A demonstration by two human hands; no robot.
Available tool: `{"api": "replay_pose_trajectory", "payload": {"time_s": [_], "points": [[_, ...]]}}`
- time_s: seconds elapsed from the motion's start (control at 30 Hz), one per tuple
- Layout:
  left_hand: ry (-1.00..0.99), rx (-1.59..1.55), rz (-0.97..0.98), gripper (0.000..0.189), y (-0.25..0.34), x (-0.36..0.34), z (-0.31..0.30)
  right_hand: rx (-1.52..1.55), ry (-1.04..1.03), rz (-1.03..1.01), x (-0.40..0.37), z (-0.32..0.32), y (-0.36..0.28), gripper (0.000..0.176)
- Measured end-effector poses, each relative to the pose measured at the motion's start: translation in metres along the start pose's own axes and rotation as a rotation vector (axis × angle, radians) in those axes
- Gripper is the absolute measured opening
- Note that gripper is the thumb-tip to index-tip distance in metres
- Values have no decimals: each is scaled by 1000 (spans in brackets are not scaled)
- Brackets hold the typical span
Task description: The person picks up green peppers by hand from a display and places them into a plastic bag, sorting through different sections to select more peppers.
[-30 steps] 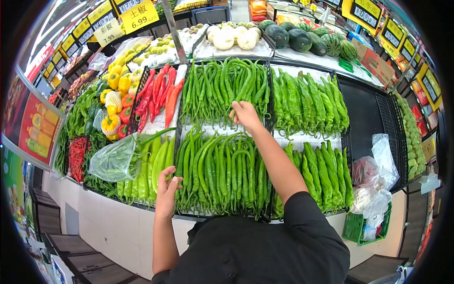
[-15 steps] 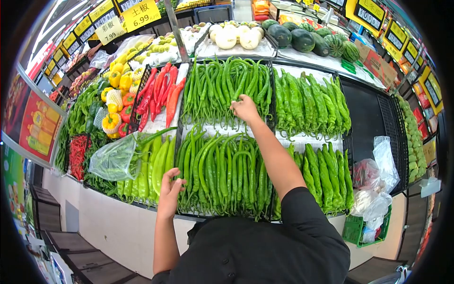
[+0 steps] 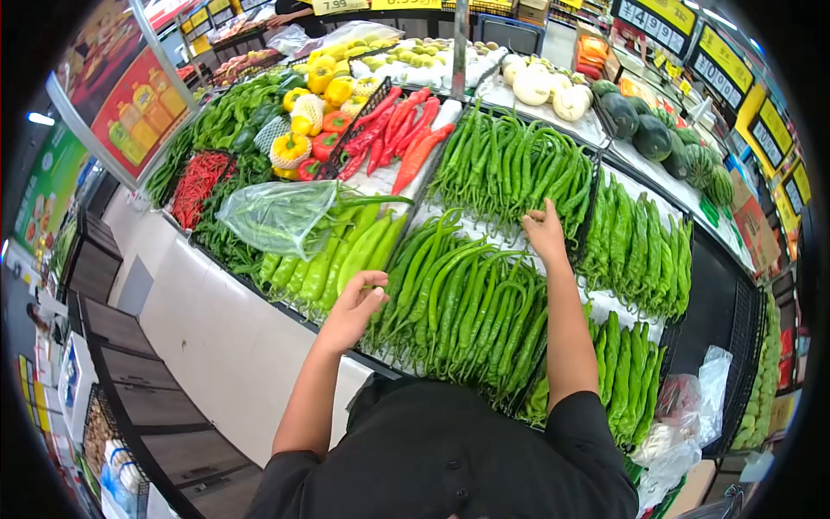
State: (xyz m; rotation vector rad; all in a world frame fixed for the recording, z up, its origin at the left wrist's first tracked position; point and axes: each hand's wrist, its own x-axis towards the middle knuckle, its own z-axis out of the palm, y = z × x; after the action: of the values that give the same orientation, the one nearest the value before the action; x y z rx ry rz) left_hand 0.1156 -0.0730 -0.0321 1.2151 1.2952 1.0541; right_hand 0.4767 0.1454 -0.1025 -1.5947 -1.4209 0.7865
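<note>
Over the lower edge of the upper tray of long green peppers (image 3: 510,164) is my right hand (image 3: 545,232), its fingers bent; nothing is visible in its grasp. My left hand (image 3: 353,310) hovers between the pale green peppers (image 3: 367,251) and the lower pile of long green peppers (image 3: 458,298), thumb and fingers apart and holding nothing. A clear plastic bag (image 3: 277,216) with green peppers in it lies on the left, on top of the pale peppers.
Red peppers (image 3: 419,147), yellow peppers (image 3: 290,150) and small red chillies (image 3: 201,189) lie to the left. More green peppers (image 3: 635,246) are at the right. White gourds (image 3: 532,85) and watermelons (image 3: 653,136) sit behind. Plastic bags (image 3: 683,424) hang at the lower right.
The view has turned left, so the stall appears rotated and shifted right. My right hand has moved down toward the lower edge of the upper pepper tray. My left hand stays near the pale peppers.
</note>
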Motion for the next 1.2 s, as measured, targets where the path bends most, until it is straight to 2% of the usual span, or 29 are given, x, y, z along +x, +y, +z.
{"api": "replay_pose_trajectory", "payload": {"time_s": [0.27, 0.53, 0.67, 0.77, 0.87, 0.97, 1.07, 1.2], "points": [[276, -7, 67, 26, -7, -23, -60, 134, -108, 2, -59, -24, -19, 75], [350, 14, 154, 26, -10, -27, -89, 137, -20, -116, -113, -49, -57, 65], [514, 417, 257, 35, -22, 2, -112, 208, -5, -140, -137, -55, -75, 61], [600, 701, 304, 33, -18, 27, -121, 216, -99, -143, -159, -54, -89, 60], [634, 1041, 495, 29, -31, 55, -134, 271, -209, -157, -180, -45, -90, 55], [616, 1087, 474, 22, -36, 70, -141, 273, -268, -134, -205, -32, -100, 53], [579, 1017, 312, 18, -28, 76, -149, 254, -326, -130, -220, -20, -102, 49], [635, 735, 470, 23, -20, 90, -169, 197, -409, -68, -227, 4, -107, 45]]}}
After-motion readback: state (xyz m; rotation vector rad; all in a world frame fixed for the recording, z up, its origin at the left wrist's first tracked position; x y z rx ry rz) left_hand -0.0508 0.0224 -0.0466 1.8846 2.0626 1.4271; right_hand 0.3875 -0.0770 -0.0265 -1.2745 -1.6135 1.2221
